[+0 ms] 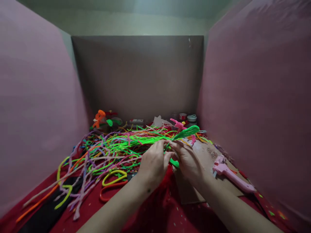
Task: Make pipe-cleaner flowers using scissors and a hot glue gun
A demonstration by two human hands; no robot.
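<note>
Left hand (154,161) and right hand (186,160) pinch the green loop (187,132) at its base; it juts forward, rightward, beyond both.

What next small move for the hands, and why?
Probably a gentle twist where the left hand and right hand meet: both are at the base of the green looped piece, whose rounded end sticks out beyond them. The pink glue gun lies apart, so it seems unneeded yet. Their exact grip is hidden.
</note>
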